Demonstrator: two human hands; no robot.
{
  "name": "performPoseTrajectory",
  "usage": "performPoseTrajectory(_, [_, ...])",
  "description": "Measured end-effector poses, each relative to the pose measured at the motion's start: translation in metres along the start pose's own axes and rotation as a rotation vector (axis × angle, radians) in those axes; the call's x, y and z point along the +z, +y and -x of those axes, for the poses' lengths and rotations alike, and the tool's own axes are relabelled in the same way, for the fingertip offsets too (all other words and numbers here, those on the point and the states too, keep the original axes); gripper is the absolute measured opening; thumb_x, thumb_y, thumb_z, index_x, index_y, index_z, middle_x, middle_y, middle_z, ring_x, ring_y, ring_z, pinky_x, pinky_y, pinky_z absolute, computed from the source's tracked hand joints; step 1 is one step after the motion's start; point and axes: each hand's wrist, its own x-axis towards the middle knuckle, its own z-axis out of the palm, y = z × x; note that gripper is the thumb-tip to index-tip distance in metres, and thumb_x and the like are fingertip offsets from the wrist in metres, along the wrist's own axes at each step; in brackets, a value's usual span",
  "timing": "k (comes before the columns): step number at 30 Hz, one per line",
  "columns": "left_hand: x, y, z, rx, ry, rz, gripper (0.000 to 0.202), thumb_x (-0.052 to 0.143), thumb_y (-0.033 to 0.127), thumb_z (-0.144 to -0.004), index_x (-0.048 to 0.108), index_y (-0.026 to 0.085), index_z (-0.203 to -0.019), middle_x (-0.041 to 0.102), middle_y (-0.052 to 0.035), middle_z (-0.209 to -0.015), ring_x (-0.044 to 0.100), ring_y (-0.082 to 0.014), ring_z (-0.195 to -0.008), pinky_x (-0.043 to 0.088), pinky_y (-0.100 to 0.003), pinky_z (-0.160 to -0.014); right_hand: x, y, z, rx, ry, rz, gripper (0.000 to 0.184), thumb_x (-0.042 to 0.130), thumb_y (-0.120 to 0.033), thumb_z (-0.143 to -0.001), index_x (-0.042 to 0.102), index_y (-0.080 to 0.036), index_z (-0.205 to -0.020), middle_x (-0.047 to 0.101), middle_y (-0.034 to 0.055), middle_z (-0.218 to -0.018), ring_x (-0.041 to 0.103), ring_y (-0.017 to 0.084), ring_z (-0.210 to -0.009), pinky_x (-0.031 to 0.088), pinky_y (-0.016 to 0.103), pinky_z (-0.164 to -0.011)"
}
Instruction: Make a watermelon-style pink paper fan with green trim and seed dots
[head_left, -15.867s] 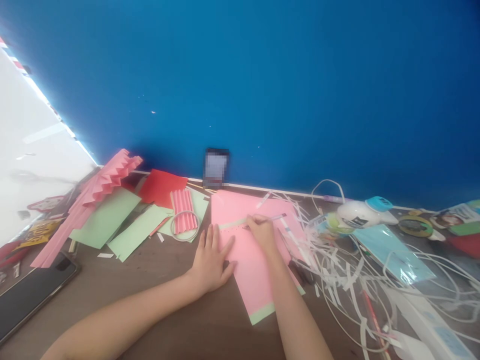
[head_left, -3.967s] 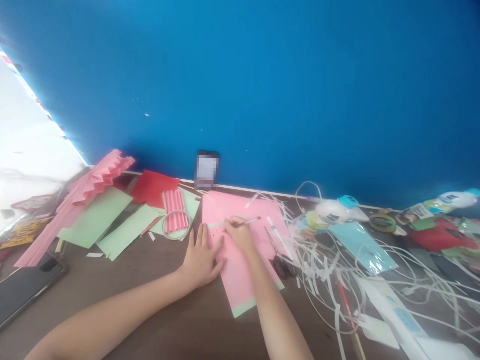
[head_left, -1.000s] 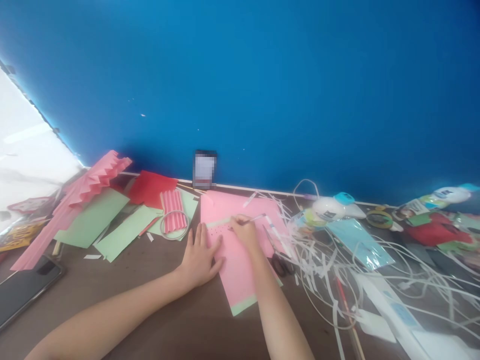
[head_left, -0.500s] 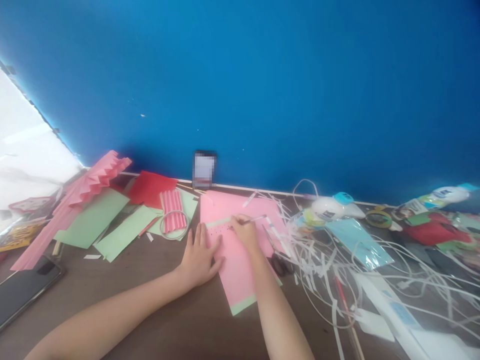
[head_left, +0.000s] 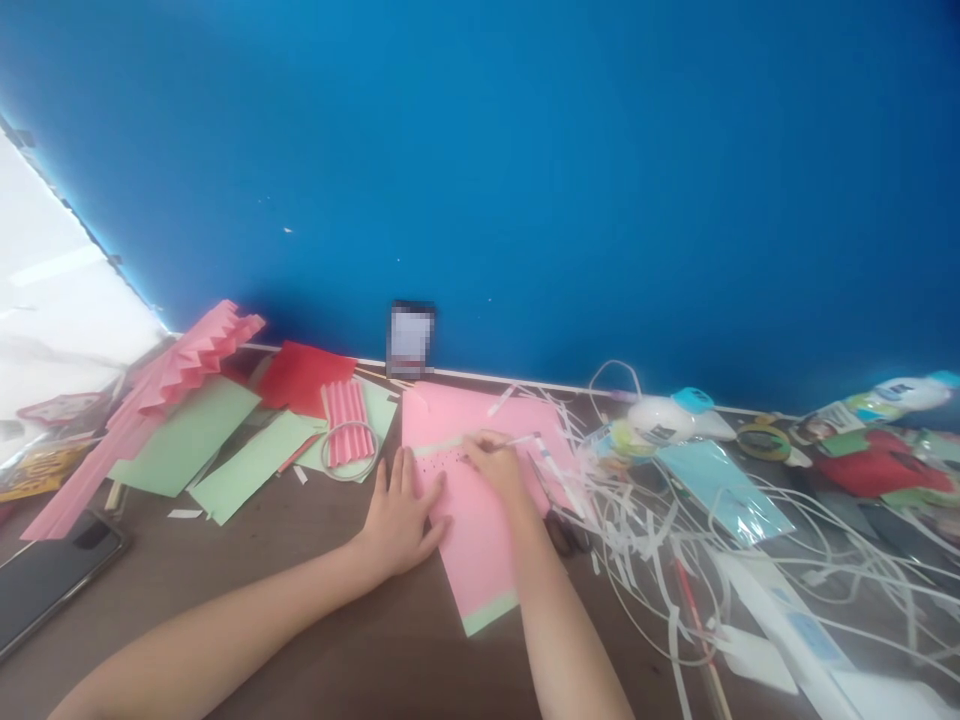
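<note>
Pink paper [head_left: 480,550] with pale green strips lies on the dark table, and rows of small dark dots mark it below the upper strip. My left hand [head_left: 401,520] lies flat with fingers spread at the paper's left edge, touching it. Closed around a slim pen [head_left: 523,438], my right hand [head_left: 491,460] rests on the paper beside the dots. The pen's tip is hidden by the fingers. Dark-handled scissors [head_left: 566,533] lie partly behind my right forearm.
Folded pink paper [head_left: 187,365], green sheets [head_left: 244,465] and a phone [head_left: 56,575] lie on the left. Tangled white cables and paper strips [head_left: 637,550], a glue bottle [head_left: 671,417] and a blue packet [head_left: 724,487] crowd the right. A blue wall [head_left: 480,180] stands behind.
My right hand and the pen have shifted slightly to the right along the dotted row. The left hand stays in place on the paper.
</note>
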Motion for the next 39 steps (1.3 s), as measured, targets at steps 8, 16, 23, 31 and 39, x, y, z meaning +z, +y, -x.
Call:
performPoseTrajectory(8, [-0.0005, 0.0000, 0.0001, -0.011, -0.013, -0.002, 0.056, 0.038, 0.053, -0.081, 0.036, 0.027, -0.131, 0.022, -0.0141, -0.142, 0.016, -0.0367, -0.129, 0.014, -0.054, -0.098, 0.0008, -0.0020, 0.0001, 0.049, -0.026, -0.027, 0.034, 0.057, -0.039, -0.069, 0.041, -0.019, -0.047, 0.044, -0.0043, -0.046, 0.045, 0.011, -0.047, 0.036, 0.023, -0.048])
performPoseTrajectory(16, [-0.0003, 0.0005, -0.0002, -0.004, -0.002, 0.002, 0.055, 0.038, 0.052, -0.081, 0.036, 0.028, -0.131, 0.021, -0.0147, -0.142, 0.015, -0.0386, -0.129, 0.015, -0.056, -0.097, 0.0024, 0.0040, -0.0015, 0.013, -0.015, -0.038, 0.033, 0.055, -0.037, -0.071, 0.041, -0.019, -0.047, 0.042, -0.0049, -0.046, 0.043, 0.010, -0.048, 0.035, 0.023, -0.050])
performPoseTrajectory(23, [0.0003, -0.0004, -0.0001, -0.003, -0.009, -0.003, 0.056, 0.039, 0.051, -0.081, 0.035, 0.028, -0.132, 0.021, -0.0147, -0.142, 0.015, -0.0382, -0.129, 0.016, -0.055, -0.097, 0.0026, 0.0024, -0.0008, 0.012, -0.030, -0.045, 0.033, 0.054, -0.035, -0.073, 0.040, -0.018, -0.048, 0.041, -0.0052, -0.048, 0.043, 0.010, -0.048, 0.036, 0.022, -0.052])
performPoseTrajectory(31, [0.0000, -0.0006, 0.0001, 0.005, 0.002, -0.009, 0.055, 0.038, 0.050, -0.082, 0.034, 0.028, -0.132, 0.022, -0.0162, -0.142, 0.015, -0.0395, -0.128, 0.016, -0.056, -0.096, 0.0018, 0.0017, -0.0007, 0.021, -0.033, -0.037, 0.034, 0.055, -0.036, -0.073, 0.040, -0.018, -0.048, 0.041, -0.0053, -0.048, 0.045, 0.010, -0.049, 0.037, 0.022, -0.052])
performPoseTrajectory(39, [0.0023, -0.0015, 0.0005, 0.006, 0.022, -0.027, 0.056, 0.034, 0.055, -0.082, 0.035, 0.029, -0.132, 0.024, -0.0150, -0.141, 0.018, -0.0385, -0.128, 0.017, -0.055, -0.096, 0.0036, 0.0005, -0.0008, 0.027, -0.033, -0.035, 0.034, 0.055, -0.038, -0.072, 0.041, -0.019, -0.047, 0.044, -0.0046, -0.047, 0.046, 0.011, -0.049, 0.038, 0.023, -0.053])
